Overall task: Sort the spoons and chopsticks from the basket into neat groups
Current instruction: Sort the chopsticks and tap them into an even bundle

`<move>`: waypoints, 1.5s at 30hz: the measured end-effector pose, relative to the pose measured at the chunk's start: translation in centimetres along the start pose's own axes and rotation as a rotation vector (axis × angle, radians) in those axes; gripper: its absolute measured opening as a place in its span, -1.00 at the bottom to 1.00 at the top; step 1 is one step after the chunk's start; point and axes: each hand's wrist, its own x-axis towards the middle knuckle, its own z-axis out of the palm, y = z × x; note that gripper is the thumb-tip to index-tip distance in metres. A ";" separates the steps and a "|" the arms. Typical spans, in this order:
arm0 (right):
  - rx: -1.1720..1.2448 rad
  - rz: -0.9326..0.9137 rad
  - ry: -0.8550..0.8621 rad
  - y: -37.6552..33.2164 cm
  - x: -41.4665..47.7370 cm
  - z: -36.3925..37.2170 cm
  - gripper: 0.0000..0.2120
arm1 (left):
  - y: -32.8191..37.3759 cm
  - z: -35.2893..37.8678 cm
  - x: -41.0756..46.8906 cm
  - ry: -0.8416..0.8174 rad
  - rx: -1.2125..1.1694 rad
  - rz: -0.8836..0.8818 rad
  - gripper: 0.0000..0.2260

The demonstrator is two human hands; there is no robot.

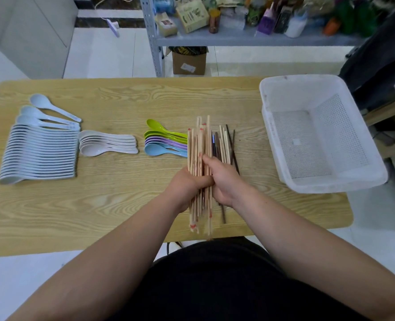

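1. Our left hand (pixel 187 187) has its fingers curled round a bundle of pale wooden chopsticks with red-marked ends (pixel 197 147). Our right hand (pixel 225 181) closes on the same bundle from the other side, thumb across it.
2. The bundle points away from us over the middle of the light wood-grain table (pixel 122 205). We cannot tell whether it rests on the top or is lifted.
3. Just right of it lie loose dark brown and pale chopsticks (pixel 230 144), not yet squared.
4. The spoons look finished: a long row of pale blue plastic spoons (pixel 39 156) at the left, a small nest of white spoons (pixel 106 144) beside it, and green, purple and blue spoons (pixel 164 142) touching the bundle's left side.
5. The white perforated plastic basket (pixel 330 188) at the right shows only its floor, so we judge that we are on the last step, grouping chopsticks.
6. Next we should even the tips, lay the bundle down clear of the coloured spoons, then gather the dark sticks apart.
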 end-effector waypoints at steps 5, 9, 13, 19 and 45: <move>-0.058 0.010 -0.100 0.1 -0.6 0.4 -0.70 | -0.1 -0.4 -0.4 0.055 0.088 0.016 -0.65; -0.302 -0.208 -0.059 -1.3 -1.3 0.9 -0.62 | -0.2 -0.9 -0.6 0.138 0.284 0.071 -0.71; -0.490 -0.566 -0.073 -5.1 -3.4 1.1 -0.41 | -0.7 -1.1 -1.1 0.197 0.412 0.167 -0.76; -0.727 -0.843 -0.164 -5.1 -4.9 1.8 -0.71 | -0.9 -0.8 -0.7 0.235 0.397 0.278 -0.70; -1.133 -0.240 0.185 6.4 -5.0 -8.9 -0.45 | -5.4 -1.2 0.6 0.100 0.866 -0.072 -0.63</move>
